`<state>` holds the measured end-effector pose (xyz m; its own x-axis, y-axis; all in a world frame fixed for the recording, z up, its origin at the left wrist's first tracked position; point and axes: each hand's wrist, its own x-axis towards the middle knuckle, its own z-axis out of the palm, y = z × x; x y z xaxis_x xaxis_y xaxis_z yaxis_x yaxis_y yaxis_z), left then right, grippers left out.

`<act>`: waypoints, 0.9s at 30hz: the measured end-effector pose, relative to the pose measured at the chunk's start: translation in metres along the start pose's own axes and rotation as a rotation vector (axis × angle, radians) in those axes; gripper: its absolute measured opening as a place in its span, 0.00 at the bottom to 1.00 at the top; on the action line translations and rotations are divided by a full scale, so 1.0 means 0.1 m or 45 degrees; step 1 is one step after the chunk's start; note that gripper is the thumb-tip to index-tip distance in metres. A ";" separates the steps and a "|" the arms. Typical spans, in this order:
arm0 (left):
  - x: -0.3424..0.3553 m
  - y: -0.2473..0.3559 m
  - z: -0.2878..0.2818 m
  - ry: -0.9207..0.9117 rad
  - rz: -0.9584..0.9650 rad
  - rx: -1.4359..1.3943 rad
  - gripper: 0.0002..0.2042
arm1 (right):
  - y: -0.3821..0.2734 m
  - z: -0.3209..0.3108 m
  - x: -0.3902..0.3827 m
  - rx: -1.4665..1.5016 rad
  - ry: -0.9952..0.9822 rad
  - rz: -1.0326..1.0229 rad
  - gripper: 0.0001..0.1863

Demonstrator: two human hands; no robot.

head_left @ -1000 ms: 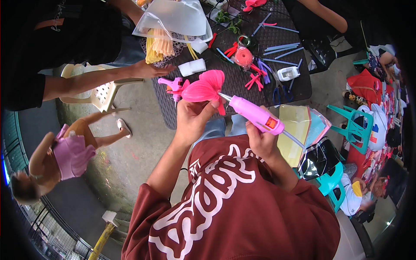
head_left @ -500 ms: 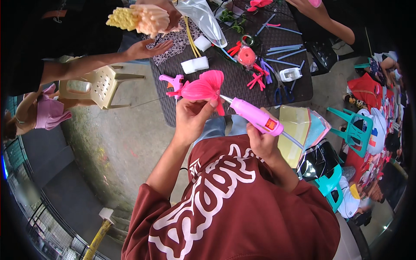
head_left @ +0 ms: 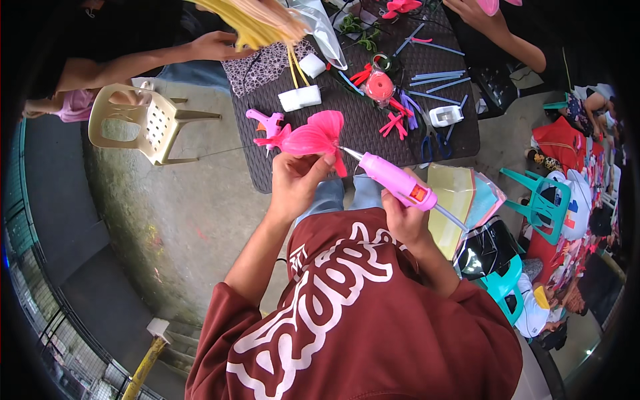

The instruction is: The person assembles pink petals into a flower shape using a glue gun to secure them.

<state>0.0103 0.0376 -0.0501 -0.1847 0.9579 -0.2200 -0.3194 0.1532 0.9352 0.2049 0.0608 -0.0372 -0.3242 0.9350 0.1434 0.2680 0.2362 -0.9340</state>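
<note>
Over the near edge of the dark woven-top table (head_left: pixel 280 177), my left hand (head_left: pixel 297 183) pinches a bright pink artificial flower (head_left: pixel 312 137) with rounded petals. My right hand (head_left: pixel 407 213) is wrapped round a pink glue gun (head_left: pixel 393 180), a bluish glue stick (head_left: pixel 452 217) poking from its back end. The gun's metal nozzle points left and meets the flower's right side, or nearly so; any glue there is too small to make out. Behind the flower lies a second pink glue gun (head_left: pixel 268 123) on the table.
Blue glue sticks (head_left: pixel 437 75), a pink roll (head_left: pixel 380 87), blue scissors (head_left: pixel 435 145), a white tape dispenser (head_left: pixel 447 115) and white foam blocks (head_left: pixel 300 99) lie on the table. Across it, one person's hand (head_left: pixel 217 48) is near a yellow-and-peach bundle (head_left: pixel 260 23). A beige chair (head_left: pixel 143 123) stands left.
Across the table, the yellow-and-peach bundle has swung right and looks larger and blurred. My hands, the flower and the glue gun have hardly moved.
</note>
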 end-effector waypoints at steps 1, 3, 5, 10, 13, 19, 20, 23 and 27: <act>0.00 0.01 0.00 0.008 0.000 -0.014 0.04 | 0.01 0.00 -0.01 0.015 0.007 0.014 0.03; -0.01 0.01 0.00 0.019 -0.020 -0.020 0.04 | 0.03 0.00 -0.03 0.033 0.021 0.026 0.02; -0.02 0.00 0.00 0.024 -0.033 -0.019 0.04 | 0.05 0.00 -0.04 0.048 0.034 0.037 0.02; -0.02 -0.01 -0.02 0.002 -0.044 0.017 0.05 | 0.04 0.00 -0.07 0.075 0.046 0.098 0.02; -0.02 -0.03 0.00 -0.005 -0.009 0.063 0.05 | 0.03 0.01 -0.04 0.044 0.050 -0.036 0.02; -0.04 -0.03 0.08 -0.030 0.024 0.032 0.06 | 0.01 0.00 -0.06 0.043 0.023 0.009 0.02; -0.05 -0.03 0.09 -0.022 0.023 0.038 0.06 | 0.01 0.00 -0.06 0.018 0.006 -0.005 0.03; -0.06 -0.01 0.12 0.000 0.027 0.043 0.06 | 0.01 -0.01 -0.06 -0.020 -0.024 -0.022 0.04; -0.08 0.04 0.13 -0.009 0.033 0.037 0.06 | -0.01 0.01 -0.07 0.018 -0.007 -0.011 0.05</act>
<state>0.0224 0.0333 -0.0408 -0.1859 0.9632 -0.1941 -0.2877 0.1355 0.9481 0.2061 0.0535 -0.0373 -0.3314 0.9316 0.1496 0.2523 0.2403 -0.9373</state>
